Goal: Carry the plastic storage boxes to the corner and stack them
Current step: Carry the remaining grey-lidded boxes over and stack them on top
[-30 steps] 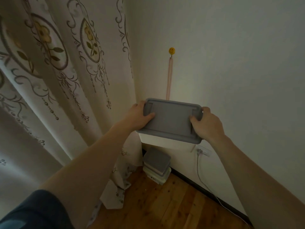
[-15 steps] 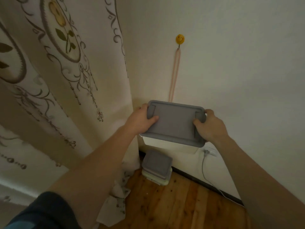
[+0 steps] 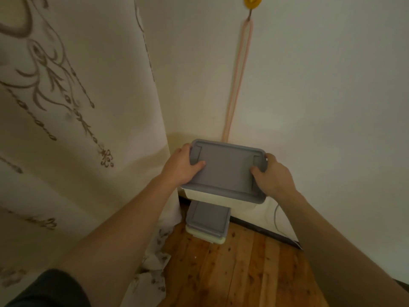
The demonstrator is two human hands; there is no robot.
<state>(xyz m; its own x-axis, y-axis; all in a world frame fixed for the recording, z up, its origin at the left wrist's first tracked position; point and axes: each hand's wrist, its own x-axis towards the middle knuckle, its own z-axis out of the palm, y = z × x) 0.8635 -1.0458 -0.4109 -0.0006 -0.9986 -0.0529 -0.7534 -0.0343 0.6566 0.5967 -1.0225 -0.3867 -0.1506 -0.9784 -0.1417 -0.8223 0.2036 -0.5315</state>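
I hold a plastic storage box with a grey lid [image 3: 225, 169] and a whitish body in the air in front of the room corner. My left hand [image 3: 180, 168] grips its left end with the thumb on the lid. My right hand [image 3: 273, 176] grips the right end the same way. Below it, on the wooden floor in the corner, stands a stack of similar grey-lidded boxes [image 3: 208, 220]. The held box hangs above that stack and hides its far part.
A patterned cream curtain [image 3: 77, 129] hangs at the left and bunches on the floor. A white wall [image 3: 332, 107] is at the right, with a yellow hook [image 3: 252, 1], a pink cord [image 3: 238, 74] and a grey cable [image 3: 275, 218] near the dark skirting. Wooden floor [image 3: 243, 273] lies in front.
I have come closer to the corner and the view has tipped down. The held box is now lower and nearer the stack on the floor. Both hands keep their grip.
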